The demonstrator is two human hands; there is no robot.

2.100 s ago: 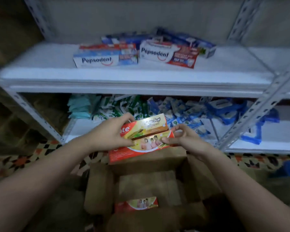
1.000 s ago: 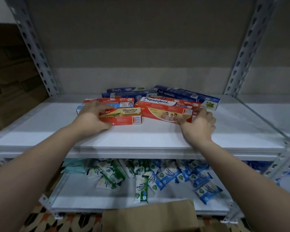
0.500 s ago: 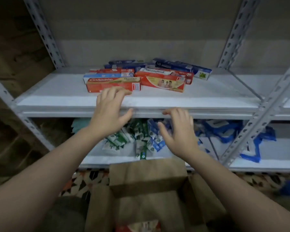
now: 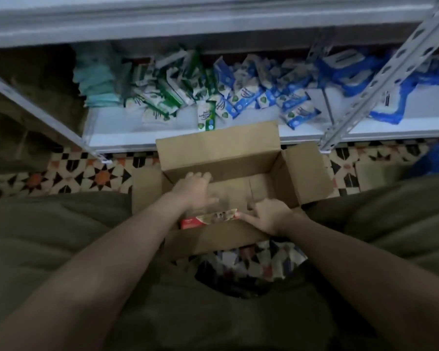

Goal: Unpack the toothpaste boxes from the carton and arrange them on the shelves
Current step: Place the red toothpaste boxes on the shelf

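An open brown carton (image 4: 218, 150) stands on the floor between my knees. One red toothpaste box (image 4: 208, 219) lies inside it against the near wall, partly hidden by my left forearm. My left hand (image 4: 195, 191) is down in the carton just above the box's left half, fingers spread and holding nothing. My right hand (image 4: 270, 216) is curled at the box's right end, fingertips pressed on it. The rest of the carton floor looks bare. Only the front edge of the upper shelf (image 4: 213, 21) shows; the toothpaste boxes on it are out of view.
The lower shelf (image 4: 178, 138) behind the carton holds several green and blue sachets (image 4: 238, 97), teal packs at the left and blue packs at the right. A slotted metal upright (image 4: 380, 79) slants down at the right. Patterned floor tiles (image 4: 94, 176) surround the carton.
Both hands left the two boxes on the upper shelf, came down and went into the carton. My view dropped from the shelf to the carton; my right hand now touches the remaining box.
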